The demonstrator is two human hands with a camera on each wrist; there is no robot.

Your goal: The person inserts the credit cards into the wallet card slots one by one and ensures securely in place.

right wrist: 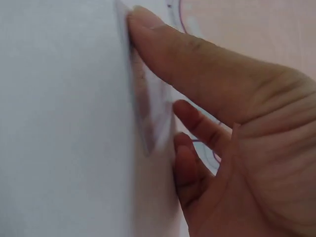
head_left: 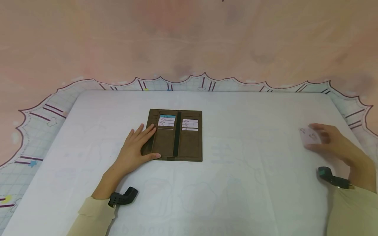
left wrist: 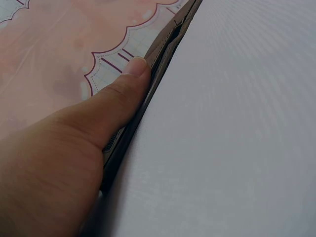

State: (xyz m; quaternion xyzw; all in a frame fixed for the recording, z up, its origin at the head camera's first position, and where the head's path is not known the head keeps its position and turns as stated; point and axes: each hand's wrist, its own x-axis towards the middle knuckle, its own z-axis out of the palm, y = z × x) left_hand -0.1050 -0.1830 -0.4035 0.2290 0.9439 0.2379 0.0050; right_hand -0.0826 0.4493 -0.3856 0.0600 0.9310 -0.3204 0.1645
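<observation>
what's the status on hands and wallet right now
Left hand flat on open brown wallet. Right hand pinches pale card, far right of wallet. Nothing between them.

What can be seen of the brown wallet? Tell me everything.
The brown wallet lies open and flat on the white table, long and suede-like, with a dark centre fold. Both halves have card slots near the top holding white cards, with a teal one uppermost on the left. The left hand rests on its left edge.
</observation>
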